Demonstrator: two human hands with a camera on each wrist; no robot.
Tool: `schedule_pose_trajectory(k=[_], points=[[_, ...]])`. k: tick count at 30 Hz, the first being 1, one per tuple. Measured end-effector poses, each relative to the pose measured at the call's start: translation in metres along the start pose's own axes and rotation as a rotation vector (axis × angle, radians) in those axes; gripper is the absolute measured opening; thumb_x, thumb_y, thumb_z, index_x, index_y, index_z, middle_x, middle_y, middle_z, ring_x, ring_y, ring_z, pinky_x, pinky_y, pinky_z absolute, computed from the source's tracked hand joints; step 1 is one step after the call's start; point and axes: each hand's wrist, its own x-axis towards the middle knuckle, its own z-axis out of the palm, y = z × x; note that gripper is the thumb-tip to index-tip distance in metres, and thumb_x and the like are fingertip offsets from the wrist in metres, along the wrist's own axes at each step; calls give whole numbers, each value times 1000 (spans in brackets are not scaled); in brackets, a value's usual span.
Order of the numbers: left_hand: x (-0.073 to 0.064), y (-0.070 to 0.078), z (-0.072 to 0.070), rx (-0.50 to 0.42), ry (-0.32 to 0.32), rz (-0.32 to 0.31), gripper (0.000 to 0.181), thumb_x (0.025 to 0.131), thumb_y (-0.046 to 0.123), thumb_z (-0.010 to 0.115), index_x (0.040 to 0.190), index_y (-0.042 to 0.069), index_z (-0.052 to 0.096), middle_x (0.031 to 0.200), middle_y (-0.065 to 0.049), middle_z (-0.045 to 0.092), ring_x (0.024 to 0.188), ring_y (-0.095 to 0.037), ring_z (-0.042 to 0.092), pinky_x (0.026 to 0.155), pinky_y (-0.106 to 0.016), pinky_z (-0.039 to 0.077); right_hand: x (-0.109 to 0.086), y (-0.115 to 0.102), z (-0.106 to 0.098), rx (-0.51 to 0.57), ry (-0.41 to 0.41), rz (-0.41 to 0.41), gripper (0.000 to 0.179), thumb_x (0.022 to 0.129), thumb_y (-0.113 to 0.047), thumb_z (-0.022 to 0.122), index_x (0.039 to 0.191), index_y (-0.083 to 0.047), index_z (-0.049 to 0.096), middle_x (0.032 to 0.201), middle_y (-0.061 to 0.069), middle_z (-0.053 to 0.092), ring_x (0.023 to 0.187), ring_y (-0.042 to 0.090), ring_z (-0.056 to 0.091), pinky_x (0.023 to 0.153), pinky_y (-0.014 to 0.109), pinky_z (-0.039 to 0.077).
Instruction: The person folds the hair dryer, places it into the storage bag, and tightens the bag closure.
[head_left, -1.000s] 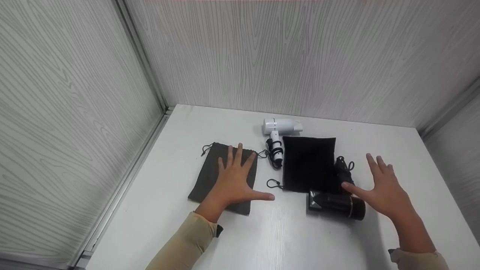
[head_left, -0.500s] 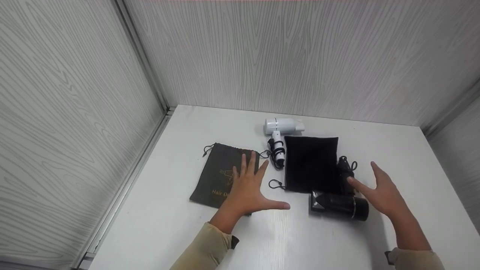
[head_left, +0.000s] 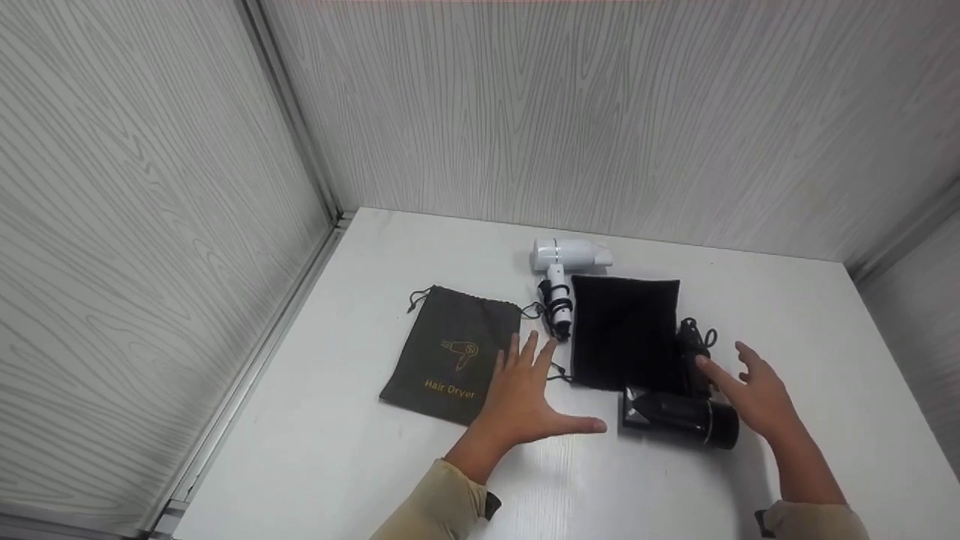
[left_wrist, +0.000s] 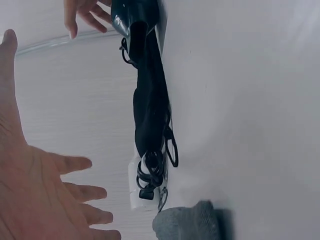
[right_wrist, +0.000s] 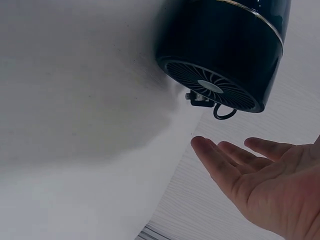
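Observation:
A black hair dryer [head_left: 667, 416] lies on its side near the table's middle right, its handle wrapped in black cord. My right hand [head_left: 761, 397] hovers just right of it, fingers loosely bent and holding nothing. In the right wrist view the dryer's vented rear [right_wrist: 210, 86] is apart from the fingers. My left hand [head_left: 521, 409] is spread wide with nothing in it, over the lower right edge of a dark grey drawstring pouch [head_left: 442, 345] printed "Hair Dryer". A flat black drawstring pouch [head_left: 626, 330] lies behind the black dryer.
A white hair dryer [head_left: 574, 255] with cord wound round its handle lies at the back, between the two pouches. The white table [head_left: 315, 405] meets a wood-grain panel [head_left: 525, 112] behind, with another panel [head_left: 135, 225] on the left.
My left hand has moved right and nearer the front, uncovering the grey pouch's print. My right hand has shifted slightly left and down, its fingers drawn in a little. The dryers and pouches stay put.

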Motion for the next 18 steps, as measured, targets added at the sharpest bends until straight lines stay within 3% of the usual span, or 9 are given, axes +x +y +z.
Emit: schedule_pose_trajectory(k=[6,13,18], points=[[1,7,8,-56,61,-45,139,61,102,65,167,20,32,172,-13,34,164,-41,17,129,-63,24,3,2,6,53,-22,40,112,101,-78,42,168,3,4,170,38,16,151,59,31,120,71,33],[2,10,17,-71,28,-64,136,63,103,62,164,14,40,168,-16,42,160,-41,31,128,-57,29,5,-1,10,144,-59,92,114,99,-81,41,169,-1,0,172,34,14,151,54,37,122,69,31],[1,12,27,-87,20,-80,137,60,104,62,161,13,44,161,-11,51,150,-29,47,122,-47,42,7,-1,13,185,-68,92,111,100,-80,40,169,-2,1,171,35,16,149,53,41,123,68,31]])
